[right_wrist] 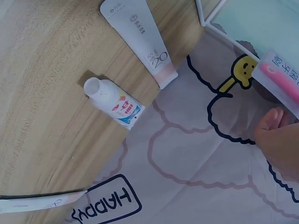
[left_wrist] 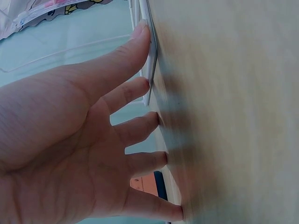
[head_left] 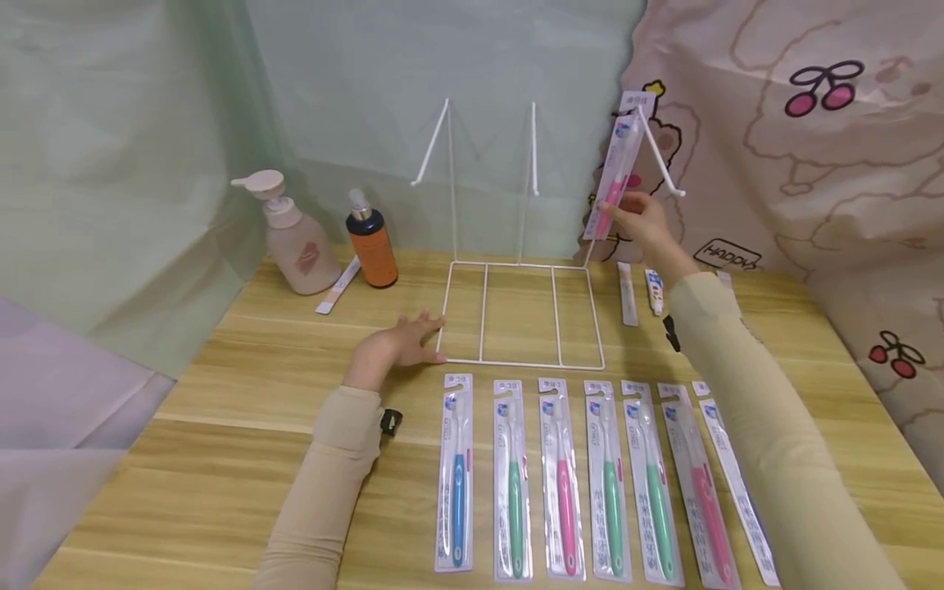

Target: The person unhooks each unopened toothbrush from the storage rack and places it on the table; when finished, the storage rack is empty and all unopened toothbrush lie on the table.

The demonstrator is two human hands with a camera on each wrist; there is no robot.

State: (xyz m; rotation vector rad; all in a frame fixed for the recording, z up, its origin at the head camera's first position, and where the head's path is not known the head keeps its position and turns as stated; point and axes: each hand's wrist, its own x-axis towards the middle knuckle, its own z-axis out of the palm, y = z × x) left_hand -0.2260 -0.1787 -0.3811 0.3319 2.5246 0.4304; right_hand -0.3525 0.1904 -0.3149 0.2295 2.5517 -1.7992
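Observation:
A white wire rack [head_left: 520, 311] stands on the wooden table [head_left: 243, 393], with three slanted pegs rising at the back. My right hand [head_left: 643, 220] pinches the lower end of a packaged pink toothbrush [head_left: 616, 172], whose top hangs on the right peg [head_left: 659, 152]. In the right wrist view the pink toothbrush pack [right_wrist: 280, 80] shows beside my fingers [right_wrist: 275, 128]. My left hand [head_left: 398, 344] lies flat with straight fingers pressing the rack's front left corner; the left wrist view shows the fingertips [left_wrist: 142, 35] against the wire [left_wrist: 150, 70].
Several packaged toothbrushes [head_left: 575, 479] lie in a row along the near table edge. A beige pump bottle [head_left: 291, 233] and an orange bottle [head_left: 371, 242] stand at the back left. Small tubes [head_left: 654, 291] [right_wrist: 114, 100] lie right of the rack. A cartoon-print cloth [head_left: 811, 147] hangs at right.

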